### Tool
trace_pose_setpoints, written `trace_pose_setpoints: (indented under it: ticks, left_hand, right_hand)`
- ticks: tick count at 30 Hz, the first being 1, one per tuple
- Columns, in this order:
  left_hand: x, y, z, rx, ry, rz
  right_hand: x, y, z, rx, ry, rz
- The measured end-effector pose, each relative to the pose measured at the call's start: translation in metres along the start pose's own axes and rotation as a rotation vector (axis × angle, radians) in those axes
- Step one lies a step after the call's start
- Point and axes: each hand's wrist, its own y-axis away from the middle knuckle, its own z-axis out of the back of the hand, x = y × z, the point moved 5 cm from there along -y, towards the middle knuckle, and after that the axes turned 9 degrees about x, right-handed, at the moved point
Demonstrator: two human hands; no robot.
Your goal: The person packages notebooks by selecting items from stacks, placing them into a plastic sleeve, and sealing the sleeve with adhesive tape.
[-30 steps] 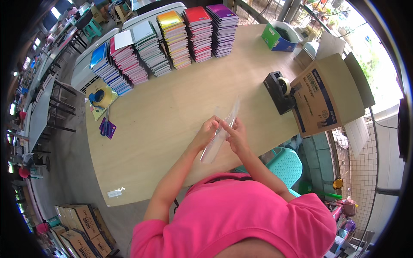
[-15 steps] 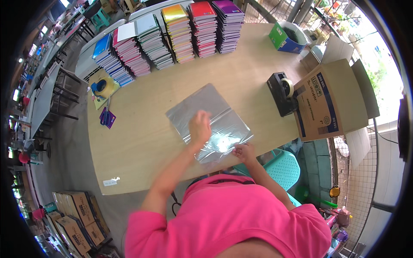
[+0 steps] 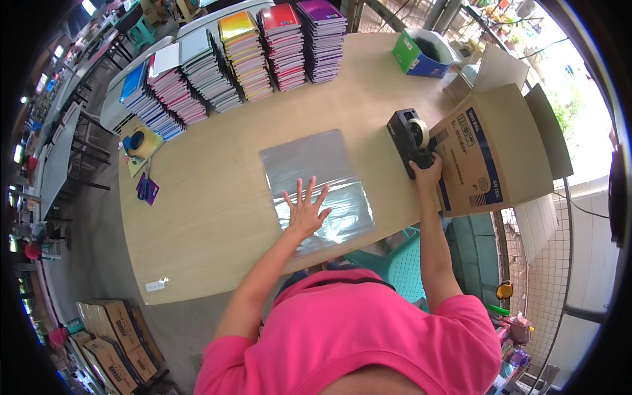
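A stack of clear plastic sheets or bags [image 3: 311,158] lies on the table in front of me, shiny and slightly rumpled at its near half. My left hand [image 3: 305,216] rests flat on it with the fingers spread. To the right, my right hand [image 3: 426,172] grips the near end of a black tape dispenser [image 3: 399,135], the thumb on its left side and the other fingers on its right. The dispenser carries a roll of clear tape [image 3: 419,132] and stands on the table beside a cardboard box.
The open cardboard box [image 3: 484,155] borders the dispenser on the right. Several notebook stacks [image 3: 247,59] line the far edge, with a green and blue box [image 3: 421,56] to their right. Scissors [image 3: 145,185] and a blue tape roll [image 3: 133,141] lie left. A green plastic chair [image 3: 395,266] stands at the near edge.
My right hand has left the plastic's near corner and gone right to the tape dispenser. My left hand, raised and blurred before, now lies spread on the plastic, which is turned straighter.
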Motion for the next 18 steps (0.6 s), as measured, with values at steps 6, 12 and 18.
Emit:
trace_pose_setpoints:
  ticks: [6, 12, 18]
  left_hand:
    - [-0.014, -0.018, -0.007, -0.014, 0.001, 0.014]
    - [-0.043, -0.038, -0.012, 0.003, -0.007, 0.018]
    - [-0.036, -0.032, -0.030, 0.133, -0.037, 0.103]
  right_hand:
    - [0.024, 0.055, -0.010, 0.107, -0.098, -0.060]
    - [0.031, 0.060, -0.015, 0.082, -0.073, -0.087]
    - [0.045, 0.074, -0.021, 0.162, 0.068, -0.097]
